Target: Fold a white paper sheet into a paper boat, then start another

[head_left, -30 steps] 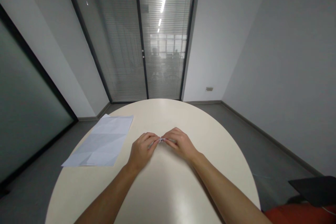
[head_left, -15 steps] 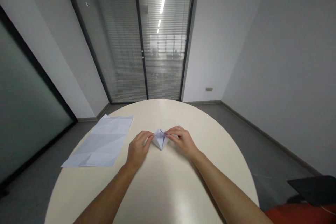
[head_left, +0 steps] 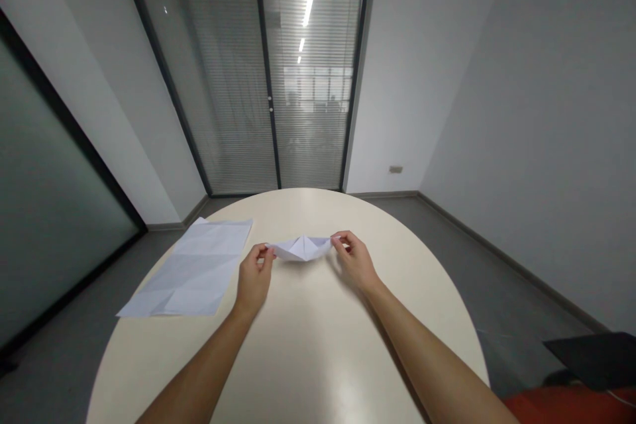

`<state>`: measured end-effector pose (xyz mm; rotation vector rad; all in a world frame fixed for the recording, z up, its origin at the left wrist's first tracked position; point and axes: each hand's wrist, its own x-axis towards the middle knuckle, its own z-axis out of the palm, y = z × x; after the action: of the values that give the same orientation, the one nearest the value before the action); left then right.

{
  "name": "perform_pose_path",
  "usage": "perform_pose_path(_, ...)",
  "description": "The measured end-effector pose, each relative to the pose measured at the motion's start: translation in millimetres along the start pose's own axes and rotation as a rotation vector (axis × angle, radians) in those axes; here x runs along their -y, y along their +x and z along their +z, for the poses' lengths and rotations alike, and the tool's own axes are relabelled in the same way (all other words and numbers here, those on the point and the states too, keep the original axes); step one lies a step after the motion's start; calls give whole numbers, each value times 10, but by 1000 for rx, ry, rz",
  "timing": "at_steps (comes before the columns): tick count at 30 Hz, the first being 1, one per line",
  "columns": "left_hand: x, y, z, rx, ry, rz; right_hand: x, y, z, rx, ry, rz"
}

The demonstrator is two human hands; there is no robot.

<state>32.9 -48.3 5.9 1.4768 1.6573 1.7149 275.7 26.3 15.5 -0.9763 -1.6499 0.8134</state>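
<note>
A folded white paper boat [head_left: 303,249] is stretched wide between my two hands, with a small peak rising at its middle. My left hand [head_left: 255,275] pinches its left tip between thumb and fingers. At the opposite tip, my right hand [head_left: 354,258] has a similar pinch. The boat is held just over the table, and a soft shadow falls beneath it; whether its underside touches the surface I cannot tell.
Creased white paper sheets [head_left: 199,268] lie on the left of the round cream table [head_left: 308,344], overhanging its edge. A red chair [head_left: 561,404] with a black object [head_left: 596,358] stands at lower right. Beyond the table are glass doors [head_left: 238,112] with blinds.
My hands have moved apart, the left one leftward and the right one slightly rightward. The compact, diamond-shaped folded paper has opened out into a long boat shape.
</note>
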Motion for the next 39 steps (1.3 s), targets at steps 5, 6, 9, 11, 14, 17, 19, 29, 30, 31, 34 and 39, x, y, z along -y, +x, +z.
perform_pose_path(5,31,31,6,-53,9,-40,-107,20,2,-37,-50,13)
perform_pose_path(6,32,35,8,-61,22,-43,-121,20,3,-41,-49,16)
perform_pose_path(9,50,44,4,-63,109,-62,-142,8,6,-37,-58,36)
perform_pose_path(11,78,44,-10,-30,243,-81,-140,-6,6,-23,-106,48)
perform_pose_path(14,125,30,-37,47,524,-58,-127,-27,0,33,-229,54)
perform_pose_path(17,134,-3,-43,60,691,76,-126,-38,-4,114,-332,65)
perform_pose_path(19,101,-34,-28,73,683,222,-138,-42,-6,146,-379,64)
perform_pose_path(29,-96,-225,66,694,615,504,-175,-39,-36,140,-528,84)
perform_pose_path(30,-91,-233,61,727,629,481,-161,-38,-40,133,-549,55)
perform_pose_path(31,-87,-239,56,752,640,462,-143,-37,-42,126,-572,11)
perform_pose_path(34,-81,-249,42,785,642,432,-68,-52,-36,161,-604,-177)
perform_pose_path(39,-87,-255,42,798,621,411,44,-127,13,428,-553,-406)
